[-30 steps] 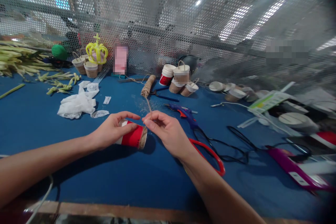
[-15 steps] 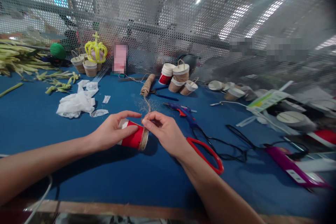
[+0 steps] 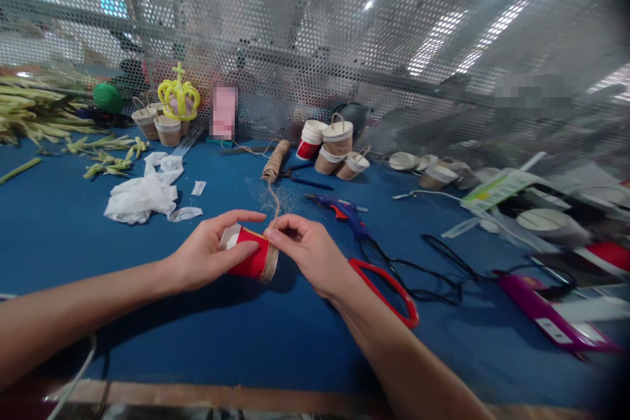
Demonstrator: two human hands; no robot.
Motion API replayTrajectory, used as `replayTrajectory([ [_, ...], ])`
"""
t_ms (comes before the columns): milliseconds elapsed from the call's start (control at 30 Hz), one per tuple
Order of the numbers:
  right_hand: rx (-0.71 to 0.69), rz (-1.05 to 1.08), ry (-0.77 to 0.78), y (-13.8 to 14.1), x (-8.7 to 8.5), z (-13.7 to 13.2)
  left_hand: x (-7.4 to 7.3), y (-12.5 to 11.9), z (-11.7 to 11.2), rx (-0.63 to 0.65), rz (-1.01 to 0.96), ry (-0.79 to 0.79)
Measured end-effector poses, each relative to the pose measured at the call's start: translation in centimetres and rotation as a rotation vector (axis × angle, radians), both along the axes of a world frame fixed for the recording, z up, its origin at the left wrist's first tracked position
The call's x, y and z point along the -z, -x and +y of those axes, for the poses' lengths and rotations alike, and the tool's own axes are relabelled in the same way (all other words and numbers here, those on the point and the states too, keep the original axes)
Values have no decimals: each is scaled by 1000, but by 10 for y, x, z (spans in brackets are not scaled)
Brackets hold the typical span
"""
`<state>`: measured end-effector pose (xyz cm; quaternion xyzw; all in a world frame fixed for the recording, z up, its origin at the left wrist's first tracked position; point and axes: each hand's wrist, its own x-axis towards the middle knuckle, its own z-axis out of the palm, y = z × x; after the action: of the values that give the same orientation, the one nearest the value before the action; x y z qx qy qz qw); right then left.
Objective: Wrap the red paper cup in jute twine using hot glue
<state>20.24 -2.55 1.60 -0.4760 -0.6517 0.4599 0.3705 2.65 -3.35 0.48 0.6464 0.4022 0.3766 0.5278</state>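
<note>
A red and white paper cup [image 3: 252, 258] lies on its side, several turns of brown twine wound round its right end. My left hand [image 3: 212, 248] grips the cup from the left, thumb on the near side and index finger stretched over the top. At the cup's wound end, my right hand [image 3: 306, 246] pinches the twine [image 3: 275, 202] between thumb and fingers. From there the strand runs back to a twine spool [image 3: 276, 161] lying on the blue table [image 3: 207, 335].
Right of my hands lie a blue glue gun [image 3: 344, 211], red-handled scissors [image 3: 388, 289] and black cords. Pliers [image 3: 308, 177] and twine-wrapped cups [image 3: 338, 138] stand behind. Crumpled white material [image 3: 140, 198] is at left, a purple device [image 3: 536, 308] at far right.
Both hands keep nearly the same place and hold. The twine strand between spool and cup has shifted slightly, and the cup seems turned a little.
</note>
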Motion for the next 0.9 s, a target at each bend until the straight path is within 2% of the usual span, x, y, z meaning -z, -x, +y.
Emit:
replayTrajectory([
  [300,18,114,130,0,-2,2,4,2,-3,40,20,-90],
  [533,36,138,89,-2,-3,2,3,2,-3,36,22,-66],
  [900,24,51,86,-2,-2,2,5,3,-4,28,9,-135],
])
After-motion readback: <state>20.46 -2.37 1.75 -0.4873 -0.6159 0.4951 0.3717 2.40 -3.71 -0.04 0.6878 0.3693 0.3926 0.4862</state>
